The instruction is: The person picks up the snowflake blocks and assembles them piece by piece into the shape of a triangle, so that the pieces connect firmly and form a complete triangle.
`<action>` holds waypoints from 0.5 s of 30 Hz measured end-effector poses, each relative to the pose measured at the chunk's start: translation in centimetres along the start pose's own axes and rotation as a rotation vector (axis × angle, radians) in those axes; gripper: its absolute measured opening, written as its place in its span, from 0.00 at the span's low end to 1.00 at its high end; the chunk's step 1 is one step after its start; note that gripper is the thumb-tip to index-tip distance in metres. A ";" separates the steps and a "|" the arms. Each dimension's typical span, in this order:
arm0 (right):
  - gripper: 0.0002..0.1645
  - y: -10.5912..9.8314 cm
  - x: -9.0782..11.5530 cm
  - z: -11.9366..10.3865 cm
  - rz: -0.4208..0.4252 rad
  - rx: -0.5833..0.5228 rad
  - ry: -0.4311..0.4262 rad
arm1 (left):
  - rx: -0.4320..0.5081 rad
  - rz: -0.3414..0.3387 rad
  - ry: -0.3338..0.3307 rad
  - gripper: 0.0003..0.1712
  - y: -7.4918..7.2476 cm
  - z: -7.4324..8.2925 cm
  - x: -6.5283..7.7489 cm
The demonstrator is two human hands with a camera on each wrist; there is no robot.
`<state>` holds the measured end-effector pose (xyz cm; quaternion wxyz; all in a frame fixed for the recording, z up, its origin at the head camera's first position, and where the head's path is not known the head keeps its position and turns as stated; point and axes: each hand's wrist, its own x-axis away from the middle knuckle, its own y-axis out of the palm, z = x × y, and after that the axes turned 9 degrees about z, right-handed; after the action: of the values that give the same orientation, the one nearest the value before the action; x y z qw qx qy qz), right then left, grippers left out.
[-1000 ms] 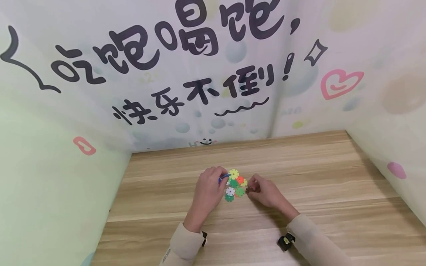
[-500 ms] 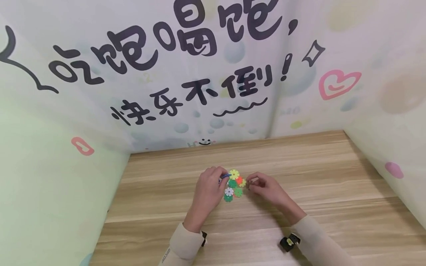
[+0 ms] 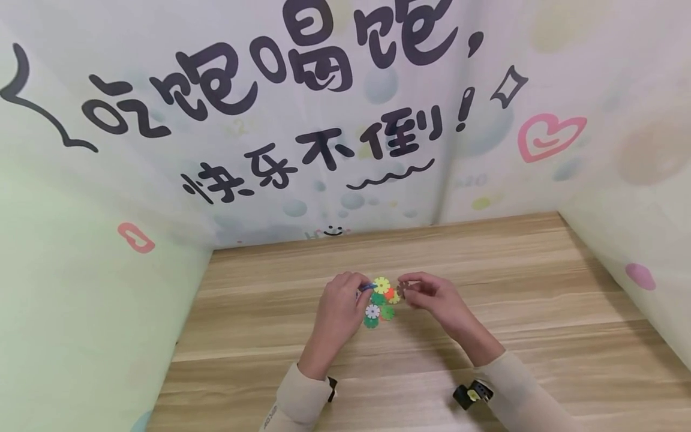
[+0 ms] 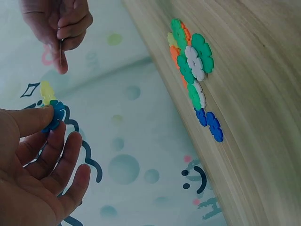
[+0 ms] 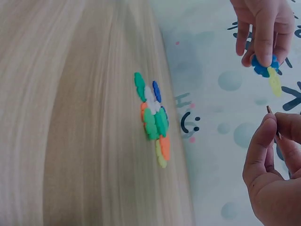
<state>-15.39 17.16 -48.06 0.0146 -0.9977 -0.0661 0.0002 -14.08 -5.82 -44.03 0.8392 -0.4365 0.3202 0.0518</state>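
My left hand pinches a blue notched snowflake disc between thumb and fingers. A yellow snowflake disc is joined to that blue one and sticks out to the right in the head view. Opposite, my right hand pinches a brown snowflake disc by its edge; the right wrist view shows this disc edge-on at the fingertips. Both hands are held up over the table, and a small gap separates the brown disc from the yellow one.
Loose green, white, orange and blue discs lie in a flat cluster on the wooden table below the hands. A printed cloth wall stands behind the table, with more walls at both sides.
My right hand has risen away from the cluster's right side with the brown disc, whose face now shows beside the yellow disc. The left hand has hardly moved.
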 end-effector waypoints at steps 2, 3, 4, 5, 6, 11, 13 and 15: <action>0.22 0.0 0.1 -0.2 0.004 -0.008 -0.005 | 0.002 -0.006 -0.002 0.04 0.0 0.1 0.1; 0.22 0.0 0.1 -0.3 0.006 -0.010 -0.005 | 0.003 -0.010 -0.003 0.05 0.0 0.1 0.1; 0.22 0.1 0.2 -0.4 0.009 -0.011 -0.005 | 0.006 -0.011 -0.004 0.05 0.0 0.1 0.1; 0.22 0.1 0.2 -0.5 0.011 -0.012 -0.006 | 0.006 -0.014 -0.003 0.05 0.0 0.1 0.1; 0.21 0.1 0.2 -0.6 0.012 -0.013 -0.007 | 0.005 -0.016 -0.003 0.05 0.0 0.1 0.1; 0.21 0.1 0.1 -1.1 0.029 -0.012 -0.016 | 0.004 -0.018 0.017 0.05 0.1 0.0 -0.1; 0.21 0.1 0.0 -1.2 0.035 -0.010 -0.019 | 0.005 -0.020 0.024 0.05 0.2 0.0 -0.1; 0.21 0.2 0.1 -1.3 0.035 -0.014 -0.022 | 0.008 -0.025 0.026 0.05 0.2 0.0 -0.1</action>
<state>-15.30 16.95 -46.80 0.0069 -0.9987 -0.0486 0.0111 -14.24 -5.70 -44.08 0.8374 -0.4377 0.3256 0.0342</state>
